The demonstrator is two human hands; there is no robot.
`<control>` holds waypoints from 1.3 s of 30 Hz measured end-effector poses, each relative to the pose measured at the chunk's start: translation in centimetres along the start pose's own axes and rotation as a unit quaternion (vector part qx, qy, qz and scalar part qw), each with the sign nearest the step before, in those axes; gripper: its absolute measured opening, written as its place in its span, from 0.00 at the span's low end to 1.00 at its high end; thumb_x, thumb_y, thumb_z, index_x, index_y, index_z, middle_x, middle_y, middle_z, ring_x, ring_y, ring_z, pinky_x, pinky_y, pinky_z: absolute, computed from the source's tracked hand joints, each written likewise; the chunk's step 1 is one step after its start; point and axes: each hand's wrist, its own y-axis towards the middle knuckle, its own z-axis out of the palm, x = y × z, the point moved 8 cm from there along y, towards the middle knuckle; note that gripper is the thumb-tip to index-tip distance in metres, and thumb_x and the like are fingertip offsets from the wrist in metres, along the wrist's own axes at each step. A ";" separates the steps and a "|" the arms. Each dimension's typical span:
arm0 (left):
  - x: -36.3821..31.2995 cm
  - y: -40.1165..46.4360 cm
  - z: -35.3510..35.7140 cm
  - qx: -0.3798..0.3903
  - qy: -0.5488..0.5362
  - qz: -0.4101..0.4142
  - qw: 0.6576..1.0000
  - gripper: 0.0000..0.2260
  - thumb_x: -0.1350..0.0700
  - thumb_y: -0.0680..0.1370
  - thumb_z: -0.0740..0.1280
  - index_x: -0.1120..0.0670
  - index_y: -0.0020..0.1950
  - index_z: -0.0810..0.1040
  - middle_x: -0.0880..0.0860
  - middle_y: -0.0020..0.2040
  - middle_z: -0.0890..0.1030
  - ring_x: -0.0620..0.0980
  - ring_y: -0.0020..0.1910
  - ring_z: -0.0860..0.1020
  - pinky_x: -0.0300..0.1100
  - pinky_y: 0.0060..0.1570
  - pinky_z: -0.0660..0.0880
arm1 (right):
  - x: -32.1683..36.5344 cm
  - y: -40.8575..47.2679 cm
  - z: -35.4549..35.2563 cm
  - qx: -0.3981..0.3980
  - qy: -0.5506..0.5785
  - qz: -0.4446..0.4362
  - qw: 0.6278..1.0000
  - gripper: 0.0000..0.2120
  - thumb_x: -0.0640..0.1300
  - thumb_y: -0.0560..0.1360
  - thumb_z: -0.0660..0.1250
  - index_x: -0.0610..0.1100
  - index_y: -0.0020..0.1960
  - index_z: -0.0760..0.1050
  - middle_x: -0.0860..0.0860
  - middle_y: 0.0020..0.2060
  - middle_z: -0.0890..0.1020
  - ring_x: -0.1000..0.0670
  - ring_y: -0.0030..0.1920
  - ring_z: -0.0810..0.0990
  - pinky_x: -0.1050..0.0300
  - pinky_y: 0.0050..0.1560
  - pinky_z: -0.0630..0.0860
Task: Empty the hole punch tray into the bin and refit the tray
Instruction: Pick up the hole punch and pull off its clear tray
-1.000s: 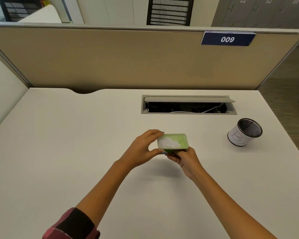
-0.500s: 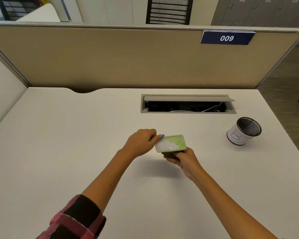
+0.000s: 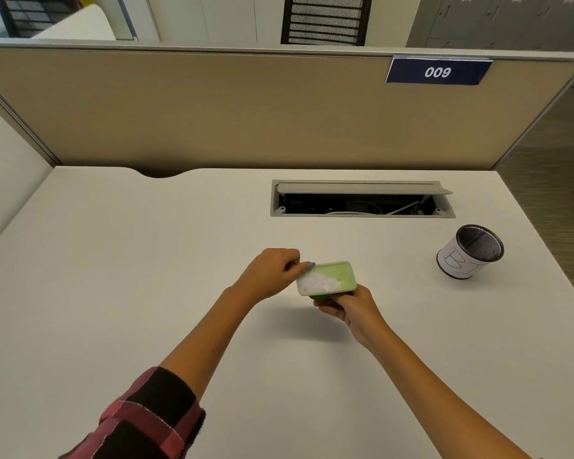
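Observation:
I hold a small green hole punch (image 3: 318, 295) upside down above the middle of the desk, its translucent tray (image 3: 327, 278) facing up with white paper bits showing through. My right hand (image 3: 348, 308) grips the punch body from below and the near side. My left hand (image 3: 272, 271) pinches the tray's left end between thumb and fingers. The bin (image 3: 471, 251), a small black mesh cup wrapped in white paper with "BIN" written on it, stands on the desk to the right, well apart from both hands.
A white desk (image 3: 113, 276) is backed by a beige partition (image 3: 212, 111) with a blue "009" sign (image 3: 437, 71). An open cable hatch (image 3: 362, 200) lies beyond the hands. The desk's right edge is close behind the bin.
My left hand slid from across the tray's top to its left end. The tray's left end has tilted slightly down and toward me. The right hand stays under the punch.

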 end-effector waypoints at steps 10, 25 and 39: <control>-0.2 -0.2 -0.1 -0.057 0.045 -0.010 0.997 0.18 0.42 0.80 0.56 0.54 0.42 0.73 0.50 0.38 0.76 0.49 0.37 0.73 0.41 0.34 0.67 | 0.4 0.0 0.0 -0.007 0.016 -0.005 1.000 0.10 0.33 0.77 0.60 0.41 0.55 0.76 0.42 0.44 0.84 0.46 0.41 0.85 0.58 0.42 0.82; -4.7 -0.9 1.8 0.046 0.140 0.116 0.982 0.30 0.42 0.76 0.67 0.53 0.74 0.64 0.52 0.71 0.71 0.52 0.67 0.70 0.45 0.63 0.69 | -0.1 0.1 0.1 -0.019 0.020 -0.003 1.000 0.11 0.31 0.74 0.65 0.36 0.55 0.77 0.40 0.43 0.84 0.44 0.41 0.85 0.55 0.45 0.82; -5.2 -1.3 1.0 0.035 0.155 0.124 0.980 0.28 0.41 0.77 0.64 0.52 0.73 0.66 0.52 0.71 0.72 0.52 0.67 0.70 0.46 0.64 0.69 | 0.1 0.2 0.3 -0.014 0.023 -0.012 1.000 0.10 0.32 0.75 0.63 0.37 0.55 0.77 0.39 0.46 0.84 0.42 0.44 0.85 0.53 0.49 0.82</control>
